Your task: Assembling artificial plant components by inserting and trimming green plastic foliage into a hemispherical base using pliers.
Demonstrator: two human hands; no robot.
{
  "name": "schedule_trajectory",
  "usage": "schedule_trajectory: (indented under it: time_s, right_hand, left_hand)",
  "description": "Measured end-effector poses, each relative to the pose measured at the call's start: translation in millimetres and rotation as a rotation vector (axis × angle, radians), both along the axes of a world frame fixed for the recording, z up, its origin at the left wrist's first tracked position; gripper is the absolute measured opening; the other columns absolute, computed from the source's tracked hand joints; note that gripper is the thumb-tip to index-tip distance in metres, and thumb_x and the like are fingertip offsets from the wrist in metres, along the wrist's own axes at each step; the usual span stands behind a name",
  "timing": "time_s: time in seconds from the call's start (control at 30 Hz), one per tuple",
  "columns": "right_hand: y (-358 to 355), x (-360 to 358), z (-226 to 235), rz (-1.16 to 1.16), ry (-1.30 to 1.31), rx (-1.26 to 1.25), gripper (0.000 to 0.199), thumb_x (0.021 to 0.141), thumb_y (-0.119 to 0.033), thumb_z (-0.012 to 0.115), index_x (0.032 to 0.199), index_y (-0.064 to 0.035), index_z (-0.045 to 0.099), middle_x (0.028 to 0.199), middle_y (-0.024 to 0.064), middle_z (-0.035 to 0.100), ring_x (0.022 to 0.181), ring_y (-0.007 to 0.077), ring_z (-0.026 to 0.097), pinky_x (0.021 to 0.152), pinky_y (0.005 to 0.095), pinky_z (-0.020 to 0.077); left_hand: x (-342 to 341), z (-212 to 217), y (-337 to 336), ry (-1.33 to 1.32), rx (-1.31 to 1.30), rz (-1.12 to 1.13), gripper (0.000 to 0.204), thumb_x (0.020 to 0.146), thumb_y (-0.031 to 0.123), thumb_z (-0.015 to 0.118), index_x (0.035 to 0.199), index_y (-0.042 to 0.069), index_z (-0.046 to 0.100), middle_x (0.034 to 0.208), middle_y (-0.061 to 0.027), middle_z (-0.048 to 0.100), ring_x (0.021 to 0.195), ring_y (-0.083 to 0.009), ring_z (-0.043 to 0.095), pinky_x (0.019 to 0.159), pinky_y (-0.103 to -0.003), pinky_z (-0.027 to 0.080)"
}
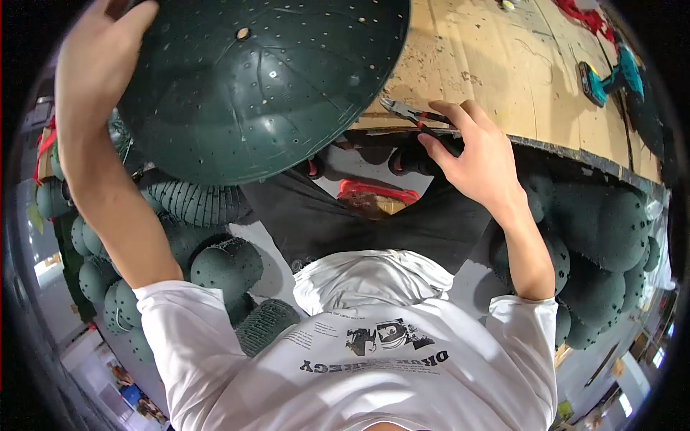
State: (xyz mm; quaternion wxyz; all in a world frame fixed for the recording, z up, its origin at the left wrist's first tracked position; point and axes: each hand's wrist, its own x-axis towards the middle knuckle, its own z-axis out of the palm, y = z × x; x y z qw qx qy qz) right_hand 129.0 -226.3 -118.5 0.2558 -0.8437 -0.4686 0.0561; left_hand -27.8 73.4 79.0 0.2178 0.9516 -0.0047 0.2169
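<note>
A large dark green plastic dome [237, 108], dotted with small holes, leans over the near table edge at the upper left. My left hand [104, 54] is at its left rim, thumb over the edge; the other fingertips are partly cut off by the frame. In my right hand [478, 147] are cutting pliers [406, 110] with red and black handles, held between thumb and fingers. Their metal jaws point left, close to the dome's right rim, above the table edge.
The table top is cardboard-covered [489, 57]. A teal cordless drill [614, 75] lies at its right, with red netting [586, 16] behind. Below, dark green perforated balls [600, 237] pile up on both sides. A red-rimmed container [377, 191] stands between my legs.
</note>
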Motion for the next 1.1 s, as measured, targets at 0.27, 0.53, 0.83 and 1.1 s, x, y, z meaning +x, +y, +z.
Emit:
schedule_trajectory:
  time_s: [0.27,0.53,0.83,1.1]
  right_hand:
    - [41,-5,-13,0.154,-0.138,0.059,0.047,0.091,-0.037,0.073,0.133,-0.0165,0.067,0.096,0.0124,0.063,0.084,0.0349,0.071,0.07,0.0445,0.0586]
    - [58,-17,-35,0.042,-0.162,-0.069,0.047,0.094,-0.039,0.069,0.133,-0.0132,0.064,0.108,0.0175,0.065,0.091,0.0398,0.072,0.072,0.0478,0.0605]
    - [54,-14,-31,0.034,-0.123,-0.03,0.052,0.091,-0.037,0.071,0.133,-0.007,0.064,0.102,0.0208,0.066,0.082,0.0403,0.071,0.07,0.0468,0.0601]
    - [12,-18,15,0.062,0.155,-0.106,0.05,0.09,-0.038,0.074,0.129,-0.0072,0.065,0.102,0.0234,0.068,0.095,0.0429,0.069,0.082,0.0486,0.0558]
  left_hand:
    - [42,14,-50,0.107,-0.057,0.326,0.043,0.08,-0.013,0.051,0.118,-0.005,0.069,0.109,-0.0113,0.073,0.105,-0.0177,0.068,0.098,-0.031,0.052]
    - [-14,-13,33,0.012,0.132,0.314,0.048,0.096,0.002,0.061,0.144,-0.003,0.056,0.146,-0.0152,0.058,0.14,-0.022,0.051,0.117,-0.035,0.037]
    - [-39,-91,-41,-0.347,-0.11,0.459,0.062,0.087,-0.007,0.067,0.147,0.002,0.054,0.137,-0.0121,0.065,0.127,-0.0207,0.059,0.109,-0.034,0.045]
    - [-14,-42,-11,-0.368,0.191,0.353,0.055,0.081,-0.011,0.05,0.132,0.002,0.065,0.123,-0.0113,0.071,0.115,-0.0173,0.066,0.102,-0.029,0.049]
